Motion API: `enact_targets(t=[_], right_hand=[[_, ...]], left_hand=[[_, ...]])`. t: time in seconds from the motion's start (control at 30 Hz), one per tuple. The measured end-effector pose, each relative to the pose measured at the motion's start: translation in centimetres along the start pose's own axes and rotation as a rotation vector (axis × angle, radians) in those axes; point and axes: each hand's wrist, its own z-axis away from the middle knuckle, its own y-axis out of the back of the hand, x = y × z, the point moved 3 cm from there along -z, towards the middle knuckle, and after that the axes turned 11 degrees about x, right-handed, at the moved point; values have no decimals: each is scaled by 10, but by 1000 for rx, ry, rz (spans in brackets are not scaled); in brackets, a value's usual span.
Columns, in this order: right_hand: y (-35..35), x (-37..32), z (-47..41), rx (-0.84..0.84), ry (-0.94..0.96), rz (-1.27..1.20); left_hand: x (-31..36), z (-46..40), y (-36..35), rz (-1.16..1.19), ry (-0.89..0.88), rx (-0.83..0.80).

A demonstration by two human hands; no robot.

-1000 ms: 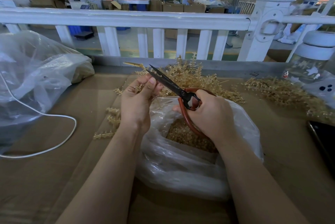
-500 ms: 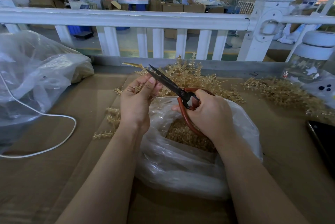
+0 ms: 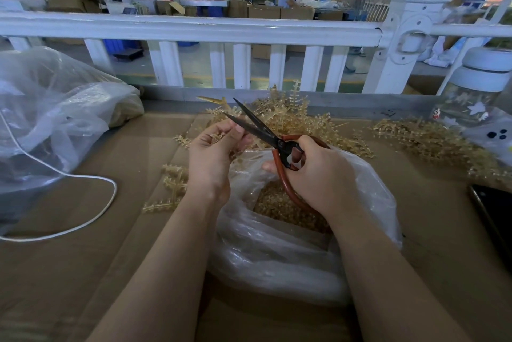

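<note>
Right hand [image 3: 318, 178] grips scissors [image 3: 261, 129], blades apart

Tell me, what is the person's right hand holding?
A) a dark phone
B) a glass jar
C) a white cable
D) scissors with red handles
D: the right hand has its fingers curled through the red handle loops of the scissors, whose dark blades stand spread open next to the plastic sprig that the left hand pinches.

Am counting 1 pr scissors [image 3: 266, 131], 2 plastic bags [image 3: 55, 120] [image 3: 291, 258], 1 cable [image 3: 114, 189], 1 jar [image 3: 482, 86], 1 phone [image 3: 493, 211]; sprues [image 3: 291, 117] too many to count.
</note>
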Motion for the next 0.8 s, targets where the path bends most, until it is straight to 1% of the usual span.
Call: enact_targets(t=[0.23,0.57,0.8], right_hand=[[2,-1,0,9,-3,7],[4,-3,0,38,11,26],[3,-3,0,29,2,9]], left_hand=[[-3,1,-2,-30,51,-63],[-2,1,-2,-30,84,-92],[-4,-1,0,-30,106,-99]])
